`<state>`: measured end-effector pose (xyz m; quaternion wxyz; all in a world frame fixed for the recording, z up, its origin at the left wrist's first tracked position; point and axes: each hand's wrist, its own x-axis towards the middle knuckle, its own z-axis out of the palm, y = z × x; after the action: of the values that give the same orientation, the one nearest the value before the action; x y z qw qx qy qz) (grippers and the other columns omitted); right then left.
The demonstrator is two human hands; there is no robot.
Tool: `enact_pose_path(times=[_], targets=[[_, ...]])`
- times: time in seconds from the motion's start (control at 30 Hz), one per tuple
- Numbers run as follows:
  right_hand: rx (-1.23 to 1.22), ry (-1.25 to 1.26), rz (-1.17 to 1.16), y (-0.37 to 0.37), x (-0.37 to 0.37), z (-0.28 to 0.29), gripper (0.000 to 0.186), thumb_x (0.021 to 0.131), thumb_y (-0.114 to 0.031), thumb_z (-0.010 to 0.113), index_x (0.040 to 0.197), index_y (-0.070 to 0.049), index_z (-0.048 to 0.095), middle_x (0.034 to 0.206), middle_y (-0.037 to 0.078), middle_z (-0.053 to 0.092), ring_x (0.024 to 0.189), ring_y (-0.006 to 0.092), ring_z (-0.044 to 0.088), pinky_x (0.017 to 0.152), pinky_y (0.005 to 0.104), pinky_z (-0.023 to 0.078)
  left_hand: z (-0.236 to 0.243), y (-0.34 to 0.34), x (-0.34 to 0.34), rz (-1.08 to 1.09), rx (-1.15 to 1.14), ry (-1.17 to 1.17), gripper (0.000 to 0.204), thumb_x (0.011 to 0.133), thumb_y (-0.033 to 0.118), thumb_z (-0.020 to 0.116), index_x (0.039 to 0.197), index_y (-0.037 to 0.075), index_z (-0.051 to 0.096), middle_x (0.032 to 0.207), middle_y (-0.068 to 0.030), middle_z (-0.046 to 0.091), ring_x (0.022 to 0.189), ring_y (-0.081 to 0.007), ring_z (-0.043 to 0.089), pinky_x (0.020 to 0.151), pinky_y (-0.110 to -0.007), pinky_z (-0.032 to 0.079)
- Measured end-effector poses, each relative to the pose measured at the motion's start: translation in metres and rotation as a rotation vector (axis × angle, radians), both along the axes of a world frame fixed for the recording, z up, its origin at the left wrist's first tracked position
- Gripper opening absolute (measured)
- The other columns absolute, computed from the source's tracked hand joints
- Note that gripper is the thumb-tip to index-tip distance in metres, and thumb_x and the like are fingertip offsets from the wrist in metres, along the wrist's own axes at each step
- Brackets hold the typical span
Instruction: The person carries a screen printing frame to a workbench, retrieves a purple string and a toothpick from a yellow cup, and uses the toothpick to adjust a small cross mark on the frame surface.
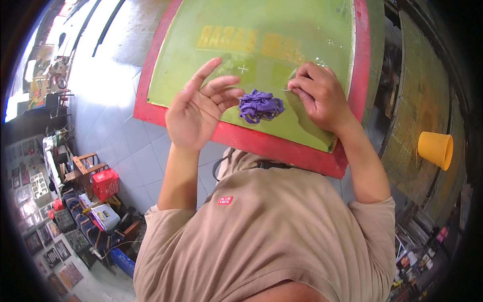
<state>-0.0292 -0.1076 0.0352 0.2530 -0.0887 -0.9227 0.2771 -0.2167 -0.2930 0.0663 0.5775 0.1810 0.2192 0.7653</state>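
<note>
A screen-printing frame (282,153) with red wooden edges and a green mesh (302,136) lies in front of me. On the mesh, between my hands, sits a crumpled bundle of purple cloth strips (260,106). My left hand (198,108) is palm up with fingers apart, its fingertips at the bundle's left side; whether they touch it I cannot tell. To the right of the bundle, my right hand (319,95) is closed in a pinch. A thin pale sliver shows at its fingertips, too small to name. Faded yellow lettering and a small white cross mark the mesh.
A yellow bucket (435,151) is on the worn greenish board (417,100) at the right. On the left, a red box (105,183), a wooden chair (85,163) and assorted clutter stand beside the grey tiled floor (110,131). A motorbike (59,73) appears far left.
</note>
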Motion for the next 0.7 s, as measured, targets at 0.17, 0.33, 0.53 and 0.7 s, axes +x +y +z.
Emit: enact_pose_path(times=[0.17, 0.33, 0.53, 0.7], targets=[[-0.061, -0.007, -0.018, 0.001, -0.002, 0.014, 0.012, 0.075, -0.007, 0.064, 0.086, -0.011, 0.064, 0.086, 0.003, 0.055, 0.077, 0.0222, 0.054, 0.067, 0.0342, 0.036, -0.004, 0.016, 0.011, 0.111, -0.194, 1.754, 0.052, 0.067, 0.013, 0.075, 0.117, 0.007, 0.058, 0.112, -0.0124, 0.059, 0.103, -0.0313, 0.054, 0.089, -0.040, 0.043], [0.030, -0.113, -0.044, -0.002, -0.003, 0.014, 0.014, 0.073, -0.006, 0.065, 0.087, -0.010, 0.064, 0.085, 0.001, 0.055, 0.075, 0.0208, 0.054, 0.067, 0.0341, 0.035, -0.012, 0.027, 0.014, 0.102, -0.136, 1.836, 0.041, 0.071, 0.006, 0.069, 0.110, 0.006, 0.061, 0.107, -0.0112, 0.058, 0.098, -0.0301, 0.053, 0.081, -0.038, 0.046], [0.114, -0.012, -0.073, -0.003, -0.002, 0.005, 0.016, 0.069, -0.003, 0.064, 0.083, -0.010, 0.063, 0.077, 0.001, 0.053, 0.071, 0.0194, 0.053, 0.065, 0.0328, 0.033, -0.016, 0.049, 0.012, 0.186, -0.170, 1.718, 0.035, 0.073, 0.001, 0.065, 0.107, 0.005, 0.062, 0.092, -0.0102, 0.061, 0.084, -0.0298, 0.057, 0.075, -0.037, 0.046], [0.168, 0.010, -0.087, -0.005, -0.002, 0.002, 0.011, 0.069, -0.001, 0.059, 0.076, -0.009, 0.060, 0.073, 0.002, 0.049, 0.067, 0.0193, 0.050, 0.065, 0.0332, 0.031, -0.007, 0.060, 0.017, 0.107, -0.425, 1.167, 0.027, 0.085, 0.003, 0.058, 0.112, -0.002, 0.060, 0.095, -0.0109, 0.066, 0.079, -0.0256, 0.064, 0.070, -0.033, 0.050]])
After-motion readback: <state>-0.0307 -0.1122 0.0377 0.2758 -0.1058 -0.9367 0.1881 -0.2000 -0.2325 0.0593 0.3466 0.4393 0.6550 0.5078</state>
